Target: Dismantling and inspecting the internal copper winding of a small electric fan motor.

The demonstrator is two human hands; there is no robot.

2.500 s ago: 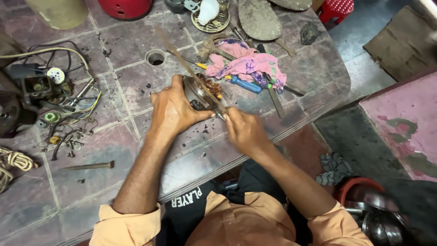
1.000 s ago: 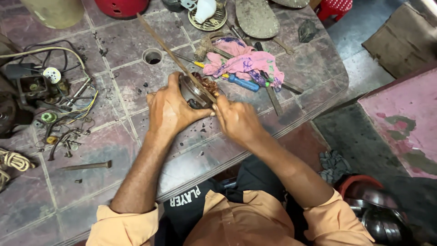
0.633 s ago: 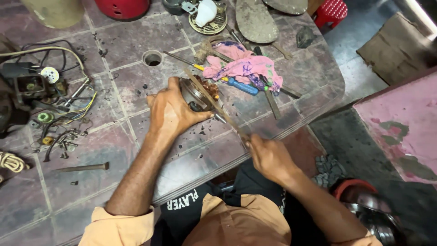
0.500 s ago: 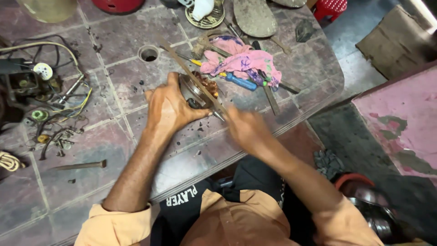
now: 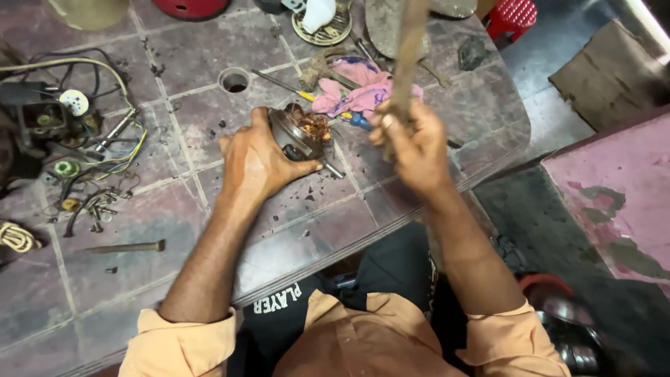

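The left hand (image 5: 255, 164) clamps a round metal motor housing (image 5: 296, 136) against the tiled counter (image 5: 174, 202), its shaft pointing down-right toward the person. The right hand (image 5: 412, 143) is closed around a long wooden stick (image 5: 408, 56), raised just right of the housing. The stick's long axis runs up and away, its lower end hidden in the fist. The left hand is the nearer one, touching the housing.

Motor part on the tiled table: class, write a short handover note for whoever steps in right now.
Left hand: grip around the round metal motor part, pressed on the tiled table, copper windings facing up.
Right hand: grip shut on a long wooden stick, raised above the part, not touching it.
Nearby: pink rag, chisel, wire clutter at left.
Done: part steadied. Left: cannot tell from this view.
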